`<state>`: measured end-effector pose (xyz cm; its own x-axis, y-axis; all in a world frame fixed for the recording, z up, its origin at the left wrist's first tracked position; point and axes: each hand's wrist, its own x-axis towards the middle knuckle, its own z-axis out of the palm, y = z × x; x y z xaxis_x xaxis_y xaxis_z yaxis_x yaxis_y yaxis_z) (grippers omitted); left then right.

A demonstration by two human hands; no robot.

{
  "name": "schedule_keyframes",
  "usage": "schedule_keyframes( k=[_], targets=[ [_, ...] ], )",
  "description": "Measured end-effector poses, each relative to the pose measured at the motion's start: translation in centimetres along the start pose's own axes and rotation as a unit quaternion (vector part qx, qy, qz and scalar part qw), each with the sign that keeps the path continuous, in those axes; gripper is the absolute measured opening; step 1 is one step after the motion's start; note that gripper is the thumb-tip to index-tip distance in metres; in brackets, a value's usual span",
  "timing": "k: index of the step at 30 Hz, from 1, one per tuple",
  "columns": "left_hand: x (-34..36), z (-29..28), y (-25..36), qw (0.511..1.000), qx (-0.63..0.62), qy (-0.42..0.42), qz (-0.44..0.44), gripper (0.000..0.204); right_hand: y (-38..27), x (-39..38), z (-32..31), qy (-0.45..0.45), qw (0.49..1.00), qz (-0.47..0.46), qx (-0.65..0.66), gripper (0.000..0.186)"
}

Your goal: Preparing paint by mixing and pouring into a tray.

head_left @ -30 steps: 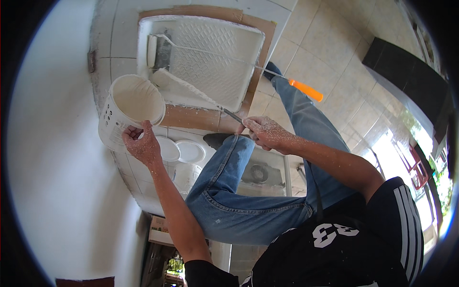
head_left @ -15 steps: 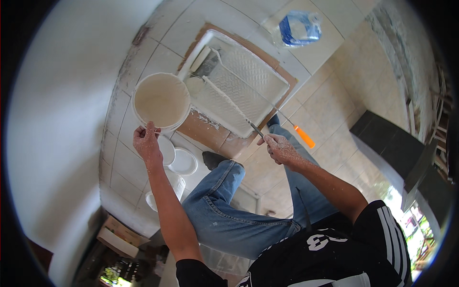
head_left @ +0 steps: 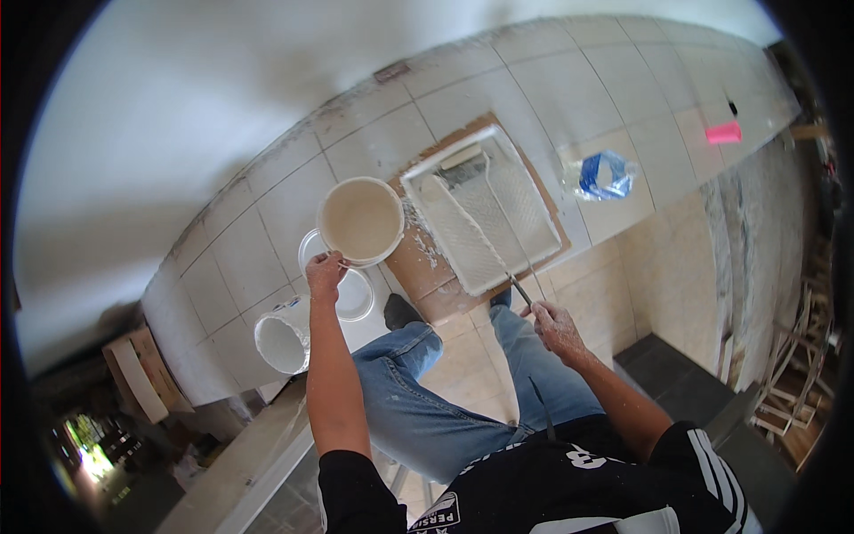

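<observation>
My left hand (head_left: 327, 272), fingers pinched, grips the near rim of a white bucket (head_left: 378, 259) that holds cream-coloured paint. My right hand (head_left: 558, 331) is closed around the dark handle of a paint-coated roller frame (head_left: 474, 233). Its rod slants across a white paint tray (head_left: 525, 209) toward the side nearest the bucket; its far end is hard to make out. Another paint roller (head_left: 463, 157) lies in the tray, its handle hidden behind my right hand. White specks cover both hands.
Cardboard (head_left: 418, 271) lies under the tray. White lids (head_left: 358, 298) and an open white container (head_left: 283, 345) sit near my left forearm. Beyond the tray stand a clear bottle with a blue label (head_left: 607, 175) and a pink object (head_left: 723, 133). A tiled ledge edge runs past my legs.
The view has swung, so bucket and tray appear farther right and lower, and the pink object has come into sight. Both hands keep their holds. The orange handle is now hidden.
</observation>
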<state>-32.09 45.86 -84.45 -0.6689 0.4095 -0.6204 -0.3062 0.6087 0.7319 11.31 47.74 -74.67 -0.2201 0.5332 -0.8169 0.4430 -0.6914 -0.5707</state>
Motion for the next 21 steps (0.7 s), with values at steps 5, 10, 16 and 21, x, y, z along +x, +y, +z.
schedule_keyframes(
  k=[5,10,16,21],
  targets=[
    [-1.1,-2.5,-1.4,0.999,0.006,0.009,-0.052,0.05,-2.3,-0.2,0.0,-0.068,0.991,-0.057,-0.096,0.039],
    [-6.3,-5.4,0.9,0.967,0.197,0.13,0.096,0.055,-6.1,1.9,5.1,-0.193,0.969,-0.072,-0.14,0.043],
    [-22.4,-4.2,3.1,0.96,-0.137,0.098,0.224,0.034,-6.0,1.4,7.7,-0.249,0.936,-0.193,-0.158,0.059],
    [-32.6,-6.8,-1.0,0.957,-0.217,0.056,0.187,0.026,-0.5,1.0,6.3,-0.271,0.93,-0.224,-0.109,0.063]
  ],
)
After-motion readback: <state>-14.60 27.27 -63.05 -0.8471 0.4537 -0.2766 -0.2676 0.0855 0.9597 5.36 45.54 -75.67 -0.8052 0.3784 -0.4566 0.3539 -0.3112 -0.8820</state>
